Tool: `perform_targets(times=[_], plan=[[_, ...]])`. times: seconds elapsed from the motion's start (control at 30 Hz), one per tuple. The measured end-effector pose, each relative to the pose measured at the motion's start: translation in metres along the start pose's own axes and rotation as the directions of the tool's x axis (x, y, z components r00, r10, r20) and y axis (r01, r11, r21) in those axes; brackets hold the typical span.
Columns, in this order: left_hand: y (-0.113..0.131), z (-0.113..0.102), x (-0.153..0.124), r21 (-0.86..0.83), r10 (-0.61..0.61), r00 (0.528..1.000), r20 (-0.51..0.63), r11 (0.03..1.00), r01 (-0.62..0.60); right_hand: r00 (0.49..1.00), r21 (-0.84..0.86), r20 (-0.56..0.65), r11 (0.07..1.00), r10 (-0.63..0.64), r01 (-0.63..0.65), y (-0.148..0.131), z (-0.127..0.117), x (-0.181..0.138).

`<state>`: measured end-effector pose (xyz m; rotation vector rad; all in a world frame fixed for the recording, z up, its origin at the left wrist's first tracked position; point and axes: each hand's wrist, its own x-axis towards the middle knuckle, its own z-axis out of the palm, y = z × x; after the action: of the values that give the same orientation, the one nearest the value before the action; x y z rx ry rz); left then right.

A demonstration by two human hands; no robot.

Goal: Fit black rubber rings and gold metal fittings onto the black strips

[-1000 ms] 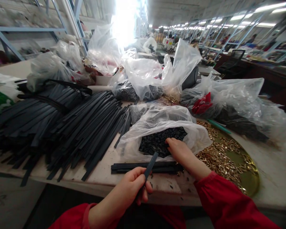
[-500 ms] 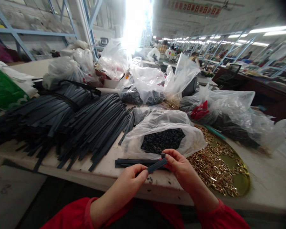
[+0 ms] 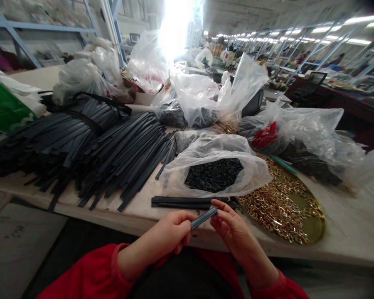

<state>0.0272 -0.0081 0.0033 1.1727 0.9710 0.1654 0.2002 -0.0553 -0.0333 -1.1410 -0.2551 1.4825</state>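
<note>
A short dark strap (image 3: pixel 203 218) is stretched between my two hands, above the table's front edge. My left hand (image 3: pixel 171 230) is closed round its near end. At its far end, the thumb and fingers of my right hand (image 3: pixel 232 227) pinch the tip; anything small within those fingertips is hidden. Just beyond the hands, several dark straps (image 3: pixel 180 202) lie flat side by side. Behind them is an open plastic bag (image 3: pixel 257 172) of small black loop-like pieces (image 3: pixel 215 174). To the right, gold metal fittings (image 3: pixel 274 203) lie heaped on a round gold tray (image 3: pixel 316 230).
Large bundles of long dark strips (image 3: pixel 127 153) cover the table's left side, beside a green bag (image 3: pixel 6 108). Clear plastic bags (image 3: pixel 199 93) stand along the back. Another filled bag (image 3: pixel 314 133) and a teal stick-like object (image 3: pixel 283 164) lie at right.
Both hands have come slightly lower and closer to my body with the strap. A small black piece seen at my right fingertips no longer shows. The camera view has tilted down.
</note>
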Motion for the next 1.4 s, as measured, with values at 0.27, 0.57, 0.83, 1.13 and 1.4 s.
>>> perform_targets(times=[0.27, 0.57, 0.83, 1.13, 1.4], plan=[[-0.005, -0.001, 0.004, 0.014, -0.031, 0.999, -0.012, 0.999, 0.031, 0.999, 0.026, -0.013, 0.999, 0.036, -0.036, 0.004, 0.004, -0.002], [-0.012, -0.008, 0.004, 0.279, 0.202, 0.967, -0.154, 0.948, -0.153, 0.992, 0.196, -0.022, 0.973, 0.128, -0.121, 0.012, 0.007, -0.001], [-0.013, -0.001, 0.000, 0.537, 0.285, 0.934, -0.217, 0.834, -0.130, 0.993, 0.193, -0.028, 0.976, 0.112, -0.104, 0.024, 0.016, -0.007], [-0.010, -0.002, -0.008, 0.578, 0.349, 0.922, -0.170, 0.793, -0.193, 0.998, 0.106, 0.037, 0.993, 0.056, -0.060, 0.034, 0.016, -0.013], [-0.011, 0.006, -0.004, 0.619, 0.389, 0.914, -0.117, 0.748, -0.240, 0.993, 0.088, 0.119, 0.996, 0.024, -0.035, 0.042, 0.017, -0.017]])
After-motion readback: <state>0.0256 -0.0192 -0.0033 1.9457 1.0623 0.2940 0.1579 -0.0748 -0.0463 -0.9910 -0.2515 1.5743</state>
